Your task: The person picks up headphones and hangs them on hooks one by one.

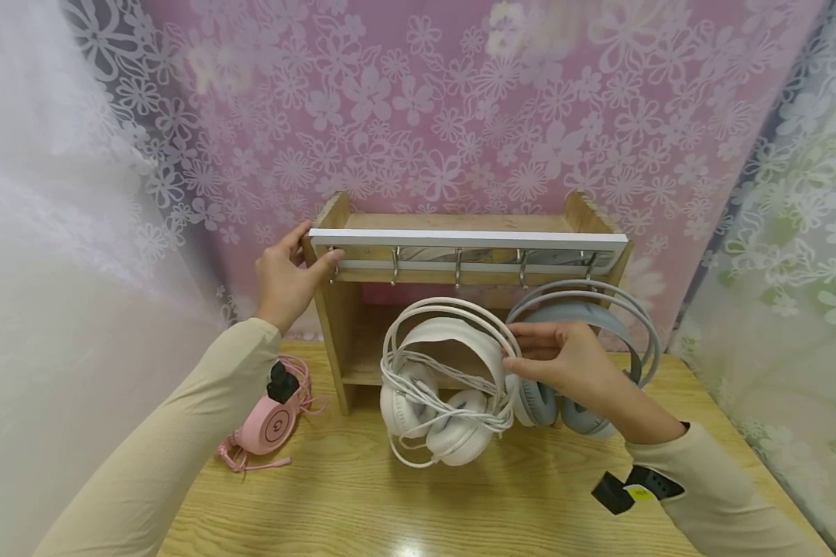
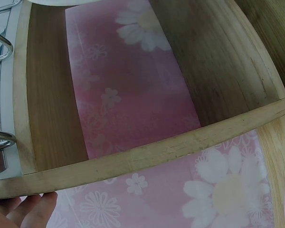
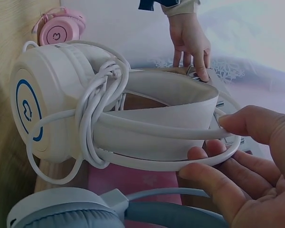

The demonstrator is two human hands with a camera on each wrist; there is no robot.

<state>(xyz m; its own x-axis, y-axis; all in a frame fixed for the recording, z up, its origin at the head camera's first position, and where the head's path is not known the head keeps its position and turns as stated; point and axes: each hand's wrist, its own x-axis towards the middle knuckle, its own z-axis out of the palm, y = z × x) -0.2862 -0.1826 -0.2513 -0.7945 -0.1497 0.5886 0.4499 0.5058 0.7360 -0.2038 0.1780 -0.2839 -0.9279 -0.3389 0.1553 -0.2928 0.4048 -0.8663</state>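
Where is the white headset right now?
In the head view, the white headset is near the centre, gripped by the right hand in front of the wooden shelf, just left of the blue-grey headset.

There are three headsets: one pink headset (image 1: 268,428) near the left edge of the worktop (image 1: 320,495), one white headset (image 1: 467,414), one blue-grey headset (image 1: 567,312) towards the right edge. Towards the back edge, one wooden rack (image 1: 336,333) has five hooks (image 1: 457,267). Two hands show: one left hand (image 1: 283,282), one right hand (image 1: 571,357).
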